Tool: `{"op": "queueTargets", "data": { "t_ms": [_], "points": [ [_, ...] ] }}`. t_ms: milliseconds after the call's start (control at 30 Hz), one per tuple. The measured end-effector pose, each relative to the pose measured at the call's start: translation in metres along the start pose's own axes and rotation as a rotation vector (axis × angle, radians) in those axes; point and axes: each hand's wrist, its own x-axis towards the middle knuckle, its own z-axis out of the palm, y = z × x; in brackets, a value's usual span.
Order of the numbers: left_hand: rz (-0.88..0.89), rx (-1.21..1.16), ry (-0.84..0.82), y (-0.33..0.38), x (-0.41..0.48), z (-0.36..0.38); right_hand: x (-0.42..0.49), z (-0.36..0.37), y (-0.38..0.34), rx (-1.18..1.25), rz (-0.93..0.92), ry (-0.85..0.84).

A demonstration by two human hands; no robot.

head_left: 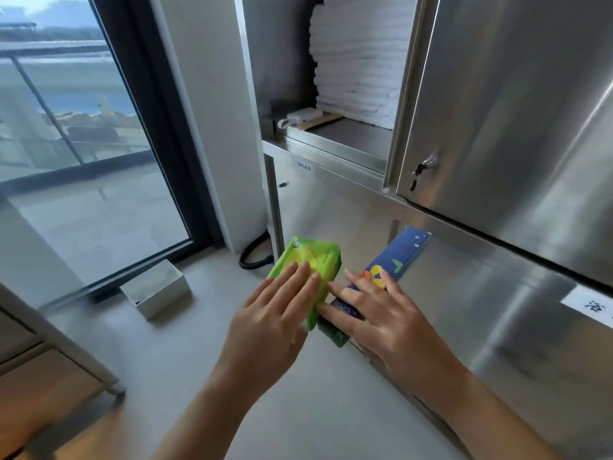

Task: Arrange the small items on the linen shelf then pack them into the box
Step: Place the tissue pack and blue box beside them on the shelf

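Note:
My left hand holds a bright green soft pack in the air, fingers laid flat over its top and the thumb hidden beneath. My right hand holds a long dark blue carton with an orange and yellow print, fingers spread across its near end. A dark green item shows under that hand, between the two packs. Both hands are in front of the steel cabinet, below the open linen shelf. A small open steel box stands on the floor to the left.
On the shelf, folded white linen is stacked beside a small white device with a cord. An open steel door with a key hangs at the right. A black hose lies by the cabinet's foot. A glass door fills the left.

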Motion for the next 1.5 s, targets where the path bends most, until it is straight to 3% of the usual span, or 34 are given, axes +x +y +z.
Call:
{"op": "queueTargets", "data": {
  "t_ms": [600, 900, 1500],
  "points": [
    [-0.003, -0.025, 0.021, -0.261, 0.076, 0.033, 0.215, 0.165, 0.034, 0.041, 0.024, 0.036],
    [0.007, -0.06, -0.011, -0.308, 0.129, 0.084, 0.244, 0.217, 0.096, 0.04, 0.065, -0.006],
    [0.088, -0.087, -0.067, -0.338, 0.321, 0.213, 0.27, 0.278, 0.31, -0.053, 0.127, 0.002]
  ]
}}
